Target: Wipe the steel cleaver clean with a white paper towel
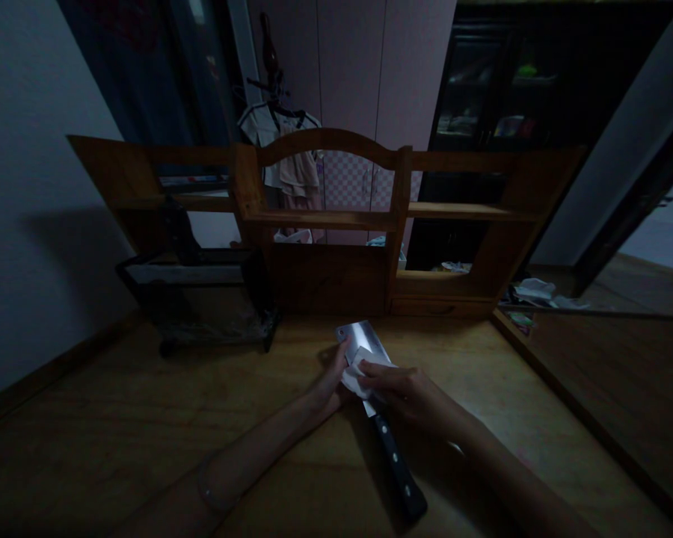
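Note:
A steel cleaver (360, 335) with a black riveted handle (398, 467) lies flat on the wooden desk (146, 418), blade pointing away from me. My left hand (332, 377) rests against the blade's left edge, fingers curled on it. My right hand (407, 392) presses a white folded tissue (357, 373) onto the blade near the handle end, fingers closed over the tissue.
A wooden shelf unit (325, 217) stands along the desk's back edge. At back left sits a dark wire rack (196, 299). Papers and small items (532, 295) lie at the right beside a drop to the floor. The room is dim.

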A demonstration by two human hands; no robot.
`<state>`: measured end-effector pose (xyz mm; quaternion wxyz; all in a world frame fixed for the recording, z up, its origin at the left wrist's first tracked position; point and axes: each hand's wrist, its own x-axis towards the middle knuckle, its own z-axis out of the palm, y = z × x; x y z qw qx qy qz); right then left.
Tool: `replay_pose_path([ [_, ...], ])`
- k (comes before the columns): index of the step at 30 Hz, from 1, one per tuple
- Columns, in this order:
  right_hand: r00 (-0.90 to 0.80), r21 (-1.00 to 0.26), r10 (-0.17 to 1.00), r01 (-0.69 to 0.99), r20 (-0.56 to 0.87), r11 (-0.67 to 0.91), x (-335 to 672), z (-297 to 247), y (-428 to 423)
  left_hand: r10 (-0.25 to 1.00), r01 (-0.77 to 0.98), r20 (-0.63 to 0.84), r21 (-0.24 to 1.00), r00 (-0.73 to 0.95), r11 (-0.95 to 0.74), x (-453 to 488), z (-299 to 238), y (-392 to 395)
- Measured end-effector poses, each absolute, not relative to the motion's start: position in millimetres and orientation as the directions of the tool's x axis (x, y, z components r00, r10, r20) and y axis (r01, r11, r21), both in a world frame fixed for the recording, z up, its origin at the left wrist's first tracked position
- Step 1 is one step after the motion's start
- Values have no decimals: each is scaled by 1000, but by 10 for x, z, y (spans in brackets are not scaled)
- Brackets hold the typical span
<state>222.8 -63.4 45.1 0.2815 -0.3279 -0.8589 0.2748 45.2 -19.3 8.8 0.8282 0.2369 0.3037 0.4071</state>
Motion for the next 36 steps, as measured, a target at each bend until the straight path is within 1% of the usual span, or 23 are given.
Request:
replay_pose_path([
  [3, -634, -671, 712, 390, 302, 631, 2223, 457, -654, 807, -515, -338, 636, 484, 575, 466, 128, -201],
  [7, -628, -706, 728, 382, 274, 596, 2264, 452, -660, 797, -451, -326, 687, 509, 569, 475, 146, -204],
  [11, -629, -751, 737, 356, 249, 556, 2290, 421, -638, 802, -415, -349, 716, 485, 562, 469, 89, -181],
  [13, -633, -772, 736, 335, 241, 541, 2287, 405, -627, 798, -423, -350, 705, 490, 569, 465, 74, -177],
  [15, -623, -785, 747, 333, 233, 523, 2284, 400, -625, 797, -442, -318, 697, 514, 564, 462, 75, -179],
  [20, -599, -800, 784, 387, 160, 459, 2346, 456, -633, 790, -483, -266, 671, 552, 563, 442, 51, -161],
  [23, -583, -788, 799, 417, 151, 453, 2424, 476, -605, 784, -480, -274, 663, 558, 574, 433, 32, -143],
  [27, -534, -752, 817, 441, 218, 489, 2483, 434, -535, 781, -468, -305, 662, 545, 585, 436, 57, -148],
  [30, -539, -686, 793, 462, 285, 561, 2465, 393, -500, 786, -470, -290, 671, 546, 573, 439, 59, -150],
  [33, -565, -609, 763, 495, 316, 619, 2415, 354, -486, 792, -485, -272, 668, 547, 565, 437, 26, -137],
  [36, -560, -594, 765, 511, 318, 621, 2359, 296, -467, 796, -502, -257, 660, 548, 559, 434, 5, -131],
])
